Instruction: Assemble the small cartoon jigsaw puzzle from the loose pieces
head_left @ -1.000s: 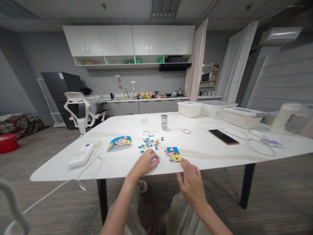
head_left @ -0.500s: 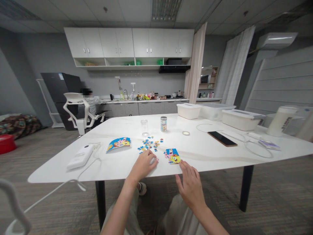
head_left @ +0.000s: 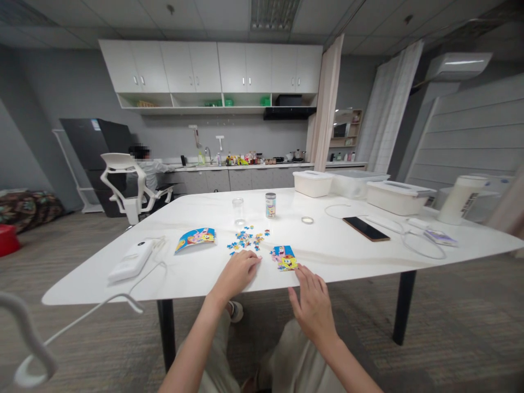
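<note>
curved picture sheet (head_left: 197,239); left hand (head_left: 237,272), fingers bunched, cannot tell whether gripping; loose puzzle pieces (head_left: 244,237), just beyond; joined puzzle section (head_left: 287,261), flat on white table (head_left: 347,256); right hand (head_left: 314,299), fingers extended, at section's near right corner.

Near edge of the table (head_left: 327,256): two hands (head_left: 314,303), one part-built puzzle (head_left: 286,260), loose pieces (head_left: 244,238) too jumbled to count; towards the left edge, one sheet (head_left: 197,239), one white device (head_left: 131,262); far, two jars (head_left: 271,206), at least three boxes (head_left: 313,185); right, one phone (head_left: 365,229)
</note>
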Tool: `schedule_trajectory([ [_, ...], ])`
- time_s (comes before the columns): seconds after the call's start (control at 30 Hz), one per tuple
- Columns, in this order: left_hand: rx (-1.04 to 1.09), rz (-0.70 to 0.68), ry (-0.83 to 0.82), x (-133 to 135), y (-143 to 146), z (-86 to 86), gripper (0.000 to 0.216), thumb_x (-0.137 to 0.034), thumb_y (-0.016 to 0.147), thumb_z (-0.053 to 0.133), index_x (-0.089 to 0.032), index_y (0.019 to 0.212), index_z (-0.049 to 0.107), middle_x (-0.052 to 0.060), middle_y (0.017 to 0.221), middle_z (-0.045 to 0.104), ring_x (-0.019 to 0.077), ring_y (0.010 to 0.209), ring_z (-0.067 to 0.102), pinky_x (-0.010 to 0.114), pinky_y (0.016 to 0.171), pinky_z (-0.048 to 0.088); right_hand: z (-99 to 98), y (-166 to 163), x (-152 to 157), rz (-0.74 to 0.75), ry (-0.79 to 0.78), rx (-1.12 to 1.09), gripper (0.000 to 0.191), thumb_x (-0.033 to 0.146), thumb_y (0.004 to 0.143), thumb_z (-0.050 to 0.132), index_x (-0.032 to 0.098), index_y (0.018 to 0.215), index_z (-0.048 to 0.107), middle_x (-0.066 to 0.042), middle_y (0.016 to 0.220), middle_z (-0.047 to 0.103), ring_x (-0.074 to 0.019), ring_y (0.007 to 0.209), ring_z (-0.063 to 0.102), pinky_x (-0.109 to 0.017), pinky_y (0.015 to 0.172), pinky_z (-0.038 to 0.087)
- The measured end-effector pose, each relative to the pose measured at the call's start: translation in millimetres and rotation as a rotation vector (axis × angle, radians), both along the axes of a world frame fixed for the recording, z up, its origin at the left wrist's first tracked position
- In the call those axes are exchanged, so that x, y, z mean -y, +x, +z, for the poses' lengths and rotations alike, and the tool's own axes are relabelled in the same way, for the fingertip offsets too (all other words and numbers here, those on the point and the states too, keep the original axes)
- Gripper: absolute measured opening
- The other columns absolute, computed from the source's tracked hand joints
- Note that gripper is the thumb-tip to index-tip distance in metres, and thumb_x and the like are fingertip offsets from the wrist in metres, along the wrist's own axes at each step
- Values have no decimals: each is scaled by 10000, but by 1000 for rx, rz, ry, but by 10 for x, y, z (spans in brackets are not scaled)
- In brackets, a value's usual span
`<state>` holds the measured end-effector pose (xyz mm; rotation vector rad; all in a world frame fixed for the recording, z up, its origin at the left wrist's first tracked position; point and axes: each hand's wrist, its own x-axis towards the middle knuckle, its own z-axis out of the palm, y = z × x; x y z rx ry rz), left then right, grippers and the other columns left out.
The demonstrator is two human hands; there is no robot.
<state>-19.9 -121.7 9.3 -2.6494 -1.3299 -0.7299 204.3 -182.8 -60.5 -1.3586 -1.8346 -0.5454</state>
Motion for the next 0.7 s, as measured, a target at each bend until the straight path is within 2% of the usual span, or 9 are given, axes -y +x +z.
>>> schedule_trajectory([
  [0.13, -60, 74, 48, 42, 17, -13, 295, -168, 898, 489, -193, 1143, 651, 95, 1138, 655, 236, 1081, 596, 393, 939, 471, 21, -4, 15, 6, -19, -8, 390, 300, 959, 421, 130, 1300, 499, -153, 1323, 587, -257, 1246, 504, -426, 1060, 309],
  [0.2, -40, 162, 73, -4, 6, -6, 337, -178, 893, 482, -189, 1204, 611, 112, 1200, 625, 239, 1112, 586, 388, 944, 472, 35, -9, 22, 7, -21, -17, 388, 297, 960, 415, 127, 1298, 499, -155, 1323, 586, -256, 1245, 503, -425, 1061, 306],
  [0.27, -20, 305, 66, -134, -19, 38, 338, -176, 901, 446, -165, 1202, 600, 130, 1194, 618, 238, 1092, 597, 376, 924, 477, 47, -15, 28, 8, -29, -26, 386, 295, 960, 411, 128, 1297, 501, -156, 1323, 585, -257, 1246, 500, -427, 1063, 302],
  [0.37, -89, 476, -38, -465, -70, 173, 300, -185, 910, 406, -135, 1076, 651, 149, 1082, 649, 258, 1058, 612, 373, 903, 476, 59, -22, 31, 11, -43, -28, 380, 291, 960, 410, 117, 1283, 512, -163, 1326, 580, -261, 1253, 491, -432, 1066, 296],
  [0.43, -151, 492, -145, -715, -101, 271, 299, -201, 911, 411, -139, 1030, 678, 162, 1097, 654, 270, 1080, 612, 364, 909, 470, 64, -24, 32, 11, -47, -31, 379, 290, 959, 410, 110, 1277, 515, -167, 1328, 578, -264, 1254, 488, -434, 1063, 296],
  [0.53, -164, 462, -215, -1024, -130, 358, 242, -269, 880, 519, -179, 1003, 706, 131, 1107, 681, 250, 1052, 632, 311, 877, 477, 67, -25, 35, 11, -49, -36, 380, 288, 960, 412, 111, 1280, 514, -166, 1333, 577, -264, 1249, 490, -431, 1061, 294],
  [0.7, -170, 385, -313, -1302, -140, 353, 188, -276, 828, 579, -202, 896, 739, 62, 998, 735, 190, 911, 673, 239, 787, 495, 70, -27, 42, 22, -62, -41, 381, 285, 957, 423, 113, 1285, 515, -161, 1341, 574, -266, 1258, 480, -426, 1071, 279],
])
